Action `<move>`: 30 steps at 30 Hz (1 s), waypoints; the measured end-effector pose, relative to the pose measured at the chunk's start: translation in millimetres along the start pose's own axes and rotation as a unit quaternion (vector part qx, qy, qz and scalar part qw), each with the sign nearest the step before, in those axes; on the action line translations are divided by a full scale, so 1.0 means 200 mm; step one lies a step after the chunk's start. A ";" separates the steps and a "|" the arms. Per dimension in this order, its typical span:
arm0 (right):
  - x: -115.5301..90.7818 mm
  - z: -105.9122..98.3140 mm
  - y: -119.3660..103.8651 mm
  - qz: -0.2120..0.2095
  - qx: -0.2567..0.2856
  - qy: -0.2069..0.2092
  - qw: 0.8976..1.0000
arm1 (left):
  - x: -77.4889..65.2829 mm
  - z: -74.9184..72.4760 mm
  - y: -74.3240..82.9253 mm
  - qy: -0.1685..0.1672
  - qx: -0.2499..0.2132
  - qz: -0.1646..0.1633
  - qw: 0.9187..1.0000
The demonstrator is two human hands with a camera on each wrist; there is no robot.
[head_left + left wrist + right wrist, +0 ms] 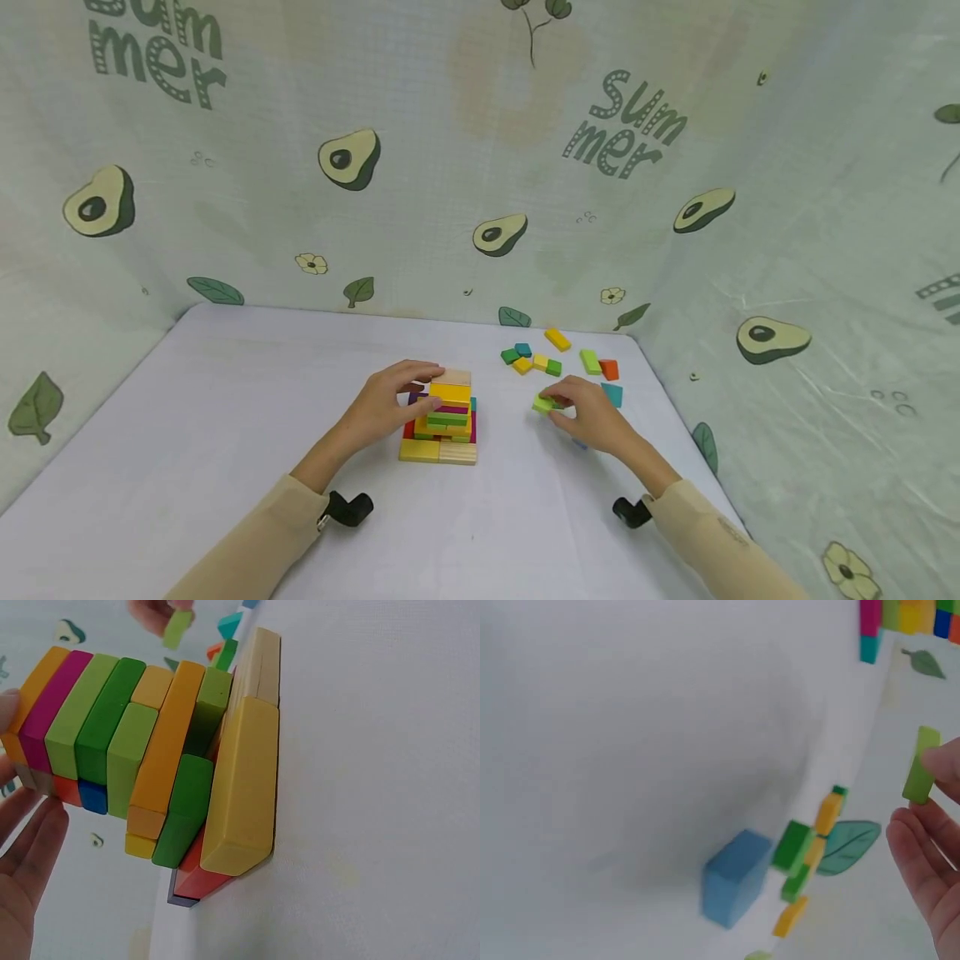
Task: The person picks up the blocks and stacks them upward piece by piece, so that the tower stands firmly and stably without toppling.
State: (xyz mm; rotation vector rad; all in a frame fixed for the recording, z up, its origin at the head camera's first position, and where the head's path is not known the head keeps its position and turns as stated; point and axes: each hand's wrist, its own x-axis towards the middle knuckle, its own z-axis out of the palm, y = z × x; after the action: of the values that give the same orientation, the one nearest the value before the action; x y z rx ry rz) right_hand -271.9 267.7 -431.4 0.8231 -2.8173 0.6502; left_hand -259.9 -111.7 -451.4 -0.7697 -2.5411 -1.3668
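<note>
A tower of coloured wooden blocks (448, 421) stands on the table, orange, magenta, green and natural wood among its layers. My left hand (392, 398) is at its upper left side, with the thumb near the front of the top layers and the fingers towards the back. In the left wrist view the fairly straight fingers (46, 832) touch or nearly touch the top layers. To the right of the tower, my right hand (592, 414) pinches a small light green block (921, 766) between thumb and fingertips, held above the table.
Loose blocks lie at the back right: a yellow block (557, 339), a light green block (590, 362), a red block (609, 370), a teal block (612, 394) and several smaller ones. A blue block (736, 877) lies below my right hand. Patterned cloth (420, 208) hangs behind the table.
</note>
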 end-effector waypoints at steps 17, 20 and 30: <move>0.32 0.00 -0.54 -0.098 0.067 0.021 0.993 | -0.01 0.00 0.00 0.008 -0.004 -0.005 1.000; 0.36 0.03 -0.56 -0.095 0.067 0.007 0.993 | -0.02 0.00 0.00 0.009 -0.010 -0.011 1.000; 0.39 0.09 -0.54 -0.081 0.108 -0.008 0.991 | -0.02 -0.01 0.00 0.009 -0.018 -0.004 1.000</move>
State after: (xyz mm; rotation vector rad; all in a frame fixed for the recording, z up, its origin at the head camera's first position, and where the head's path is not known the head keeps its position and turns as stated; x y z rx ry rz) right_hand -278.8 139.8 -389.3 1.0850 -2.6872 0.9375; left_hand -256.6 -114.6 -452.2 -0.7516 -2.5156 -1.4181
